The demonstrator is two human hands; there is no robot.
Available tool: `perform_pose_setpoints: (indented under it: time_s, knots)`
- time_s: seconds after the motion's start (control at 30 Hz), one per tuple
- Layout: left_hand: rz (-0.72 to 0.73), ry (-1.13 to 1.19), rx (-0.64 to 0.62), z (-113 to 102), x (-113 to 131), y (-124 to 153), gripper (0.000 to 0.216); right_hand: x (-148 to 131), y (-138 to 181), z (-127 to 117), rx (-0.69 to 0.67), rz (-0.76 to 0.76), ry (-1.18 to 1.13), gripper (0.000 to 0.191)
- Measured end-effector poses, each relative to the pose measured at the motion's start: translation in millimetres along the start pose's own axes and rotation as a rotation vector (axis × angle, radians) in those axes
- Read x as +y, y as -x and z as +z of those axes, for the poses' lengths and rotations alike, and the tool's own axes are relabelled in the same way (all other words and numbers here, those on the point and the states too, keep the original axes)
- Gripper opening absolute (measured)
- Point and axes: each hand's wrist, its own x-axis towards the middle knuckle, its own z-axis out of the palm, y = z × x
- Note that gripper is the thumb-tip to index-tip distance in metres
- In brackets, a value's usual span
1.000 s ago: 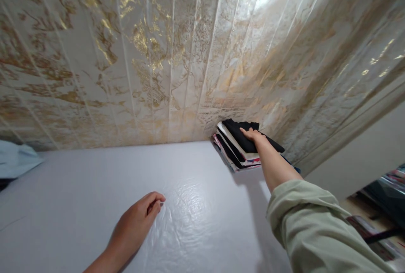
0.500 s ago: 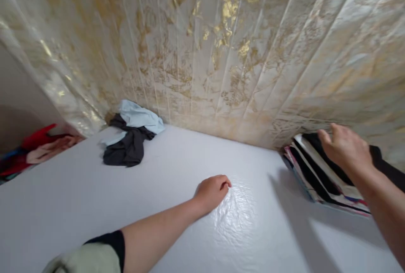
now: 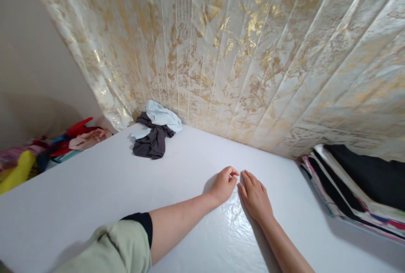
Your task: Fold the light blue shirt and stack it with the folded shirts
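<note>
Folded stack (image 3: 354, 188) | far right edge of counter (image 3: 95, 188) | judged soft, light, layers likely to slip: take it from beneath at both sides | your left hand (image 3: 224, 185) loosely curled, right hand (image 3: 255, 197) flat, both empty.

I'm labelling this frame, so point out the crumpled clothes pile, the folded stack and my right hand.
crumpled clothes pile (image 3: 154, 143): head view, on the dark grey garment.
folded stack (image 3: 363, 171): head view, on the black top layer.
right hand (image 3: 255, 197): head view, back of the hand.
</note>
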Motion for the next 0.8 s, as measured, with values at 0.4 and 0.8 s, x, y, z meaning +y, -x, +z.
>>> perform_pose_setpoints:
  time_s: [0.4, 0.8]
  knots:
    - [-0.001, -0.804, 0.492, -206, 9, -79, 0.03, 3, 1, -2, 0.042, -0.015, -0.057, 0.046]
    - [-0.289, -0.695, 0.659, -317, 9, -100, 0.021, 1, 0, -5, 0.027, 0.006, -0.05, 0.045]
